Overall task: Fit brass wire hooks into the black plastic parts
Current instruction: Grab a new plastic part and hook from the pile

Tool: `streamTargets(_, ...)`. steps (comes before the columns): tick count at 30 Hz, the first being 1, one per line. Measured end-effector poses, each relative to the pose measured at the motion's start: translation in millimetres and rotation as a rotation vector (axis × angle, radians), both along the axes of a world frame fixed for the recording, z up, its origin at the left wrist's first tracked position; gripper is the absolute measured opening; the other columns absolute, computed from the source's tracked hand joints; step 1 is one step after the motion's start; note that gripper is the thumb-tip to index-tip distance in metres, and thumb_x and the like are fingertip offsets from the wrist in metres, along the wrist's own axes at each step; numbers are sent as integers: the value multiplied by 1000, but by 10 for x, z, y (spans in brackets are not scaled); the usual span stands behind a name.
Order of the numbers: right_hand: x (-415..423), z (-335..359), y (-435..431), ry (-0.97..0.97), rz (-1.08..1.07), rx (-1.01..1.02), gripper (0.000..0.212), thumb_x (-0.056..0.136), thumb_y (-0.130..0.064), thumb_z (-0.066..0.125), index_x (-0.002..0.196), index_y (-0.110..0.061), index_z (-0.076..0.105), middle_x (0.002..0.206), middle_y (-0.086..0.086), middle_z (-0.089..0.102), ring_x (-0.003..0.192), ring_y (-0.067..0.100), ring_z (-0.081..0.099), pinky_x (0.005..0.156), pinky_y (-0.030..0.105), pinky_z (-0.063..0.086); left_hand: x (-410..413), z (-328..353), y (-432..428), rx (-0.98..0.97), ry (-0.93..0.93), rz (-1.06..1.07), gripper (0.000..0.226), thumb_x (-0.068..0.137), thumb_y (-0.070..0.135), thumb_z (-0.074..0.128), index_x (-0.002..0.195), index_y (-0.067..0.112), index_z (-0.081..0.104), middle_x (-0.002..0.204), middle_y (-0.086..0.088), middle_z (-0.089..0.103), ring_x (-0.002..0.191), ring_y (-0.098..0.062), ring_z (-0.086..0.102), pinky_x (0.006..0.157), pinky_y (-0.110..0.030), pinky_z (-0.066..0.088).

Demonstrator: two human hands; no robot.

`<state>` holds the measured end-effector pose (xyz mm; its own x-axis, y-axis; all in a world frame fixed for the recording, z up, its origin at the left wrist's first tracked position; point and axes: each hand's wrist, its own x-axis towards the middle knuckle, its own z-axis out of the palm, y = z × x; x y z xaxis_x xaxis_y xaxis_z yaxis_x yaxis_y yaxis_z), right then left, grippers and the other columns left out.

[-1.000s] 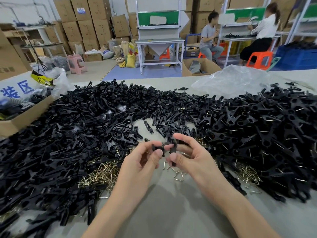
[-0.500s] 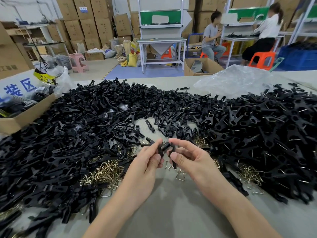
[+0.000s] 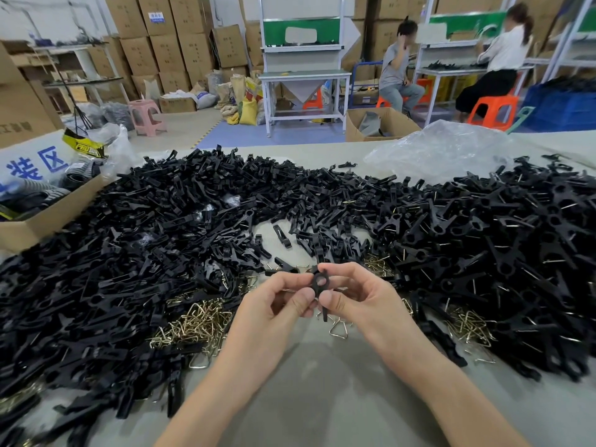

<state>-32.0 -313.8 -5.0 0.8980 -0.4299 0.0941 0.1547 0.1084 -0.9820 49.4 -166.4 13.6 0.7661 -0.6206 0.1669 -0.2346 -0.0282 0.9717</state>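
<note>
Pinched between thumb and curled fingers of both hands, a black plastic part (image 3: 321,285) with a round hole stands nearly upright at centre frame, lifted just above the grey table (image 3: 322,388). The left hand (image 3: 274,304) grips it from the left and the right hand (image 3: 364,301) from the right, their thumb tips almost meeting below the hole. Whether a hook is seated in it cannot be told.

Heaped black parts (image 3: 129,253) ring the hands on the left, top and right of the frame, reaching the left and right edges. Brass wire hooks (image 3: 196,324) lie in a tangle at the heap's inner edge, left of the left wrist. A second tangle (image 3: 467,324) sits right of the right forearm, and a single triangular hook (image 3: 338,329) lies just below the hands.

Open table shows only in the lower centre, between and below the forearms, and in a small gap (image 3: 267,232) just above the hands. A cardboard box (image 3: 42,221) sits on the table at the left edge, touching the heap. A crumpled clear plastic bag (image 3: 445,150) lies at upper right, near the table's far edge. Beyond that edge stand a white workbench (image 3: 303,75) and stacked cartons (image 3: 167,43), with two people seated at benches at the upper right.
</note>
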Motion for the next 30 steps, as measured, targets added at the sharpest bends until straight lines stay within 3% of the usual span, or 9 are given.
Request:
streamTargets(6,-17,10,-13,-39,65,2,32,72,-21,79,103,-27,77,80,-5,69,86,17,73,79,26,58,30,12,43,20,-45,-36,15,92,12,68,99,24,74,81,6,76,72,2,66,68,-10,49)
streamTargets(9,-7,-5,3,-27,55,2,25,70,-22,79,95,-27,78,89,2,68,86,15,71,77,28,59,86,24,87,92,-126,4,13,92,33,63,104,30,69,88,14,74,81,0,67,77,-18,51)
streamTargets(13,16,-57,0,-6,41,18,33,72,-21,79,101,-10,66,104,8,75,95,21,72,82,37,61,359,109,371,512,-768,244,21,91,54,55,97,37,65,92,23,62,95,-6,54,90,-30,42)
streamTargets(14,21,-65,4,-2,46,11,35,73,-21,79,102,-9,63,104,6,76,97,21,73,84,38,61,419,131,464,629,-811,239,23,88,59,54,96,39,63,98,23,56,101,-9,49,93,-31,37)
streamTargets(17,25,-90,15,19,68,-29,38,76,-23,77,106,-6,60,107,5,75,102,23,73,86,41,61,530,106,692,965,-664,123,42,79,71,55,116,50,50,120,25,36,123,-8,33,108,-31,27)
streamTargets(19,24,-102,2,27,75,-56,40,78,-25,77,108,-5,60,108,5,75,103,21,72,87,40,61,569,53,765,1059,-599,85,52,82,68,59,129,55,39,133,23,25,135,-10,26,117,-32,22)
streamTargets(22,27,-120,-23,27,72,-66,39,80,-27,78,108,-7,61,110,5,75,104,22,71,88,41,61,590,28,735,1039,-652,156,39,92,52,61,126,51,43,137,21,30,129,-9,34,109,-27,31)
streamTargets(26,45,-149,-39,30,74,-67,38,78,-38,82,105,-18,65,112,5,74,105,24,71,91,44,59,590,-20,609,976,-712,259,10,98,41,56,104,36,51,123,21,42,105,-3,39,78,-24,40)
streamTargets(30,53,-154,-40,39,69,-79,32,76,-47,83,99,-30,68,112,1,75,101,19,72,89,37,59,552,-105,474,891,-829,299,15,99,34,55,112,29,60,117,15,53,109,-9,51,79,-26,47)
